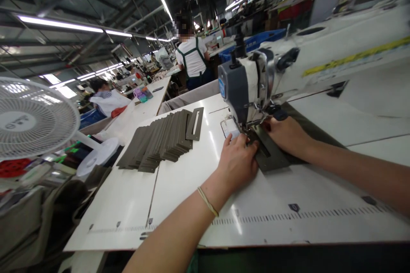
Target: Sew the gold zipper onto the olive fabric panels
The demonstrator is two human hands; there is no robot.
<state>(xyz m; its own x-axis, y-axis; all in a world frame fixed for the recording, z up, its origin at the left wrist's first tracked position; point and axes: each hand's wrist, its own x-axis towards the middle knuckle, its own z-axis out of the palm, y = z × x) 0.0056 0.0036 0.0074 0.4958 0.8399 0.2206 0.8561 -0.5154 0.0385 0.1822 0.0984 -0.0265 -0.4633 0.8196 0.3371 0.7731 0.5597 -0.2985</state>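
A dark olive slotted panel (pixel 271 156) lies under the sewing machine head (pixel 248 81), over a larger piece of dark olive fabric (pixel 315 126) that runs behind my right forearm. My left hand (pixel 238 160) rests at the panel's left edge, its bent fingers apart and fingertips close to the presser foot. On the other side, my right hand (pixel 285 134) is closed, thumb and fingers pinching the panel near its far end. The needle area is partly hidden by my fingers. Left of the machine, a fanned stack of matching slotted panels (pixel 163 138) lies on the white table (pixel 188 192).
A white fan (pixel 35 115) stands at the left, beside heaped olive cloth (pixel 48 217). A printed ruler scale (pixel 256 218) runs along the table's front edge. Beyond the table, a person in a white shirt (pixel 194 57) stands, back turned, near a blue bin (pixel 256 40).
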